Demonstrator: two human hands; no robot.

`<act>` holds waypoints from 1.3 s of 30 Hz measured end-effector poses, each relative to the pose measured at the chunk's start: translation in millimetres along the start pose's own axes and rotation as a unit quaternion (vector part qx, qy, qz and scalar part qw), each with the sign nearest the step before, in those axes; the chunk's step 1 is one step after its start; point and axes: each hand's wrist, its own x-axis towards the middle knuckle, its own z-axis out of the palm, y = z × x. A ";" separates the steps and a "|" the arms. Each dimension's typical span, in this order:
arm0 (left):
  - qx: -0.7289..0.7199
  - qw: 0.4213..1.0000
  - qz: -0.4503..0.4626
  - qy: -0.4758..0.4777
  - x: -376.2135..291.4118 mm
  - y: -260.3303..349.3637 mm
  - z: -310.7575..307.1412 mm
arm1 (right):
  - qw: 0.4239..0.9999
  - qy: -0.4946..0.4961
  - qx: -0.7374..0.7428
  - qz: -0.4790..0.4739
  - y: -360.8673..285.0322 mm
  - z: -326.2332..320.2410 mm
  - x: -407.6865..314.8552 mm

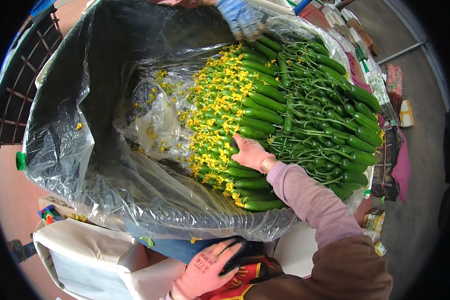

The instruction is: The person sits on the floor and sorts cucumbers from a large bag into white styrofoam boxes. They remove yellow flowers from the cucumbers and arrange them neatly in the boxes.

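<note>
My right hand [250, 153], in a pink knit glove with dark fingertips, reaches down onto the cucumbers [264, 103]. Its fingers touch the row beside the yellow blossoms [213, 123]; whether they grip a cucumber is hidden. Low in the view, in front of my body, my left hand [208, 264] wears a matching pink glove with a black palm. Its thumb and fingers are apart, and I see nothing held. The cucumbers lie in packed rows in a large bin lined with clear plastic film [172, 217]. On the right, long green stems [315, 127] cross them.
Another person's blue-gloved hand [242, 18] reaches to the cucumbers at the far rim. Loose blossoms lie on crumpled film [153, 112] inside the bin. A white box [86, 258] stands at lower left, a dark crate [22, 82] at upper left, and cartons [378, 93] at right.
</note>
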 end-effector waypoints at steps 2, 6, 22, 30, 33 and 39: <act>-0.168 0.978 -0.103 -0.066 -19.3 22.4 -34.5 | 0.998 0.022 0.061 0.004 2.4 0.8 4.6; -0.295 0.924 -0.048 0.238 -9.2 43.3 -77.9 | 0.947 0.180 0.263 -0.037 -44.2 -46.7 10.1; -0.368 0.852 -0.262 0.264 59.5 37.5 -64.9 | 0.678 -0.018 0.707 -0.198 -192.8 -108.6 -85.6; -0.396 0.792 -0.224 0.406 4.4 39.5 -41.9 | 0.986 0.028 -0.125 -0.105 -85.1 -82.7 -5.6; -0.421 0.778 -0.181 0.430 -9.2 34.4 -42.8 | 0.948 -0.228 -0.206 -0.081 -28.4 -34.9 -6.0; -0.535 0.742 -0.073 0.397 -18.7 26.2 -42.5 | 0.976 -0.180 0.123 -0.015 15.7 -17.5 4.5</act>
